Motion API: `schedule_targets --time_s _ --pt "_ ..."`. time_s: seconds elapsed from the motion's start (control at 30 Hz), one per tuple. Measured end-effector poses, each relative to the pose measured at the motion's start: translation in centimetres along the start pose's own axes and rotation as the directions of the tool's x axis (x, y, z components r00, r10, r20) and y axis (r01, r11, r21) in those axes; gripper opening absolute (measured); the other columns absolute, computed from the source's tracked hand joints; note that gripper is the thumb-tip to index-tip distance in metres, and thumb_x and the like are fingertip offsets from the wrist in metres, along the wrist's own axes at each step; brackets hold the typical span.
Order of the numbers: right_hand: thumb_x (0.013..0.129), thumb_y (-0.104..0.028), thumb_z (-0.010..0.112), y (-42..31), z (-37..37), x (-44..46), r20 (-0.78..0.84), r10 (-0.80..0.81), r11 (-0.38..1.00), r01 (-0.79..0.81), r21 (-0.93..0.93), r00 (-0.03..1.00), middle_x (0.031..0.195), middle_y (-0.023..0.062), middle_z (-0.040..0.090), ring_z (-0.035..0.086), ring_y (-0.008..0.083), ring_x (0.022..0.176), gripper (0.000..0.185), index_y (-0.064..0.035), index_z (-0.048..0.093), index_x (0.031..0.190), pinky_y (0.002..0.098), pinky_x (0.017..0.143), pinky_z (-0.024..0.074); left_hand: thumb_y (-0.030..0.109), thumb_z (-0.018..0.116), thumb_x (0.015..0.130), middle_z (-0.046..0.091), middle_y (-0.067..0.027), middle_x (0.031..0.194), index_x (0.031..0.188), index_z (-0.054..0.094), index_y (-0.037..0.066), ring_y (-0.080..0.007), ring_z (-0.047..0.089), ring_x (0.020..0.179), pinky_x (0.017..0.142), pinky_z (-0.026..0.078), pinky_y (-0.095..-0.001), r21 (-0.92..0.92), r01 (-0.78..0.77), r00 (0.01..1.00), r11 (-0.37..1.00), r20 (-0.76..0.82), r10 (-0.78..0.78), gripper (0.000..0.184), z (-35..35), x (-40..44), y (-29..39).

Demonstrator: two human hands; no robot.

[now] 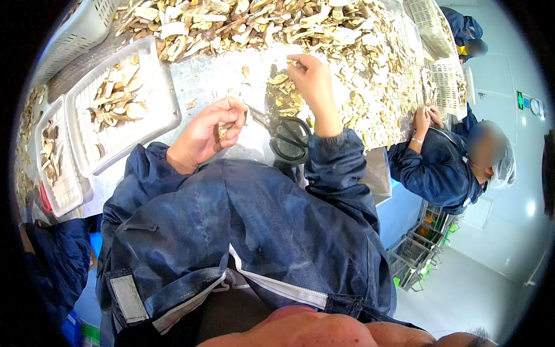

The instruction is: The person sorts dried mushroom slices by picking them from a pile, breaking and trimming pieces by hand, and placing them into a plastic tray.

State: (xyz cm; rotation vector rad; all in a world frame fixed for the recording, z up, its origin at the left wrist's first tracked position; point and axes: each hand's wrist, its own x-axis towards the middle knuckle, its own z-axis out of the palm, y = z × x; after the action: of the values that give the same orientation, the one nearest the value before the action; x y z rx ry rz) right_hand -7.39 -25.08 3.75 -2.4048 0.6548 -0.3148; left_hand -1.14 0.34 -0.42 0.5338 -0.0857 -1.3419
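Observation:
My left hand [209, 134] is closed, its fingers curled round a small dried mushroom slice [223, 132] that shows in part. Over the edge of the pile, my right hand [312, 81] has thumb and fingertips pinched together; what is between them is too small to tell. Black-handled scissors [291, 140] lie on the metal table between my hands, blades pointing toward my left hand. Below my right hand lies a small group of dried mushroom slices [282, 95]. The large pile of dried mushroom slices [352, 49] spreads across the back and right.
A white tray [169, 113] with several slices stands at the left, beside a narrower tray [70, 195]. White perforated baskets [72, 40] are at the back left and far right. A co-worker [445, 156] works at the right edge; another person's sleeve [55, 260] shows lower left.

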Motion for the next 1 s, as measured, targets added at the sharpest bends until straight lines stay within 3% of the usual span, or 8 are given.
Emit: schedule_targets --time_s 0.2,0.4,0.5,0.6,0.7,0.83,0.93,1.0 --pt "0.086 -0.006 0.066 -1.8 0.0 -2.6 0.015 -0.081 0.982 0.077 0.175 0.997 0.08 0.0048 0.063 0.053 0.0099 0.07 0.026 -0.0025 0.073 0.111 0.0245 0.064 0.0445 0.009 0.053 0.095 0.057 -0.0049 0.081 0.113 0.056 0.002 -0.0096 0.051 0.063 0.05 0.038 -0.0232 -0.01 -0.009 1.0 1.0 0.01 0.009 0.019 0.0 0.0 0.1" --pt "0.088 -0.01 0.065 -2.1 0.3 -3.2 0.077 0.028 0.953 -0.049 0.297 0.997 0.076 0.0053 0.053 0.051 0.0125 0.067 0.024 -0.0054 0.073 0.11 0.0278 0.063 0.0444 0.009 0.054 0.095 0.057 -0.0042 0.081 0.113 0.056 0.002 -0.0093 0.052 0.064 0.051 0.038 -0.0227 -0.002 -0.008 1.0 1.0 0.004 0.008 0.019 0.0 -0.1 0.2" --pt "0.087 -0.01 0.065 -2.2 -0.1 -3.3 0.11 0.056 0.964 -0.083 0.253 0.992 0.081 0.0085 0.057 0.057 0.0185 0.068 0.023 -0.0061 0.073 0.108 0.0314 0.065 0.0474 0.01 0.054 0.095 0.057 -0.0051 0.081 0.113 0.057 0.002 -0.0104 0.051 0.063 0.049 0.038 -0.0235 0.003 -0.014 1.0 1.0 -0.001 0.014 0.02 -0.2 0.0 0.0" --pt "0.085 -0.01 0.069 -1.6 -0.1 -2.9 -0.011 -0.144 0.982 0.142 -0.123 0.989 0.094 0.0098 0.064 0.061 0.0185 0.074 0.024 -0.0073 0.073 0.109 0.0311 0.067 0.0499 0.01 0.054 0.095 0.057 -0.0053 0.081 0.113 0.057 0.002 -0.0109 0.051 0.062 0.049 0.039 -0.024 0.006 -0.02 1.0 1.0 -0.004 0.02 0.02 -0.2 0.0 0.1" --pt "0.084 -0.012 0.07 -1.7 1.2 -1.4 -0.053 -0.194 0.981 0.194 0.005 0.98 0.106 0.0142 0.064 0.064 0.0275 0.083 0.024 -0.0102 0.073 0.108 0.037 0.073 0.052 0.009 0.054 0.094 0.056 -0.0048 0.08 0.112 0.057 0.002 -0.0109 0.051 0.062 0.048 0.038 -0.0241 0.016 -0.001 1.0 1.0 -0.013 0.001 0.02 -0.3 0.1 -0.1" --pt "0.08 -0.02 0.072 -3.1 5.1 -0.5 -0.012 -0.513 0.858 0.513 -0.025 0.858 0.101 0.0125 0.064 0.062 0.0333 0.097 0.024 -0.0111 0.072 0.103 0.0442 0.082 0.0507 0.009 0.054 0.094 0.056 -0.0049 0.08 0.112 0.056 0.002 -0.0107 0.049 0.061 0.048 0.038 -0.024 0.024 -0.018 0.999 1.0 -0.039 0.019 0.019 -0.2 0.0 0.0" --pt "0.079 -0.019 0.07 -2.4 5.3 -0.9 0.101 -0.546 0.824 0.555 -0.115 0.832 0.102 0.0111 0.065 0.061 0.0322 0.099 0.018 -0.0109 0.072 0.096 0.0445 0.082 0.0502 0.009 0.054 0.094 0.055 -0.0054 0.08 0.111 0.056 0.002 -0.0107 0.049 0.061 0.048 0.037 -0.0239 0.021 -0.023 0.998 1.0 -0.054 0.024 0.018 0.1 -0.2 0.2" --pt "0.079 -0.016 0.069 -1.0 3.2 -1.1 0.183 -0.4 0.858 0.438 -0.27 0.898 0.103 0.0116 0.067 0.064 0.0327 0.094 0.018 -0.0103 0.071 0.095 0.0447 0.079 0.0505 0.009 0.054 0.094 0.055 -0.0056 0.079 0.111 0.056 0.002 -0.0109 0.048 0.06 0.048 0.037 -0.024 0.036 -0.038 0.998 0.999 -0.05 0.04 0.018 0.3 -0.3 0.3"
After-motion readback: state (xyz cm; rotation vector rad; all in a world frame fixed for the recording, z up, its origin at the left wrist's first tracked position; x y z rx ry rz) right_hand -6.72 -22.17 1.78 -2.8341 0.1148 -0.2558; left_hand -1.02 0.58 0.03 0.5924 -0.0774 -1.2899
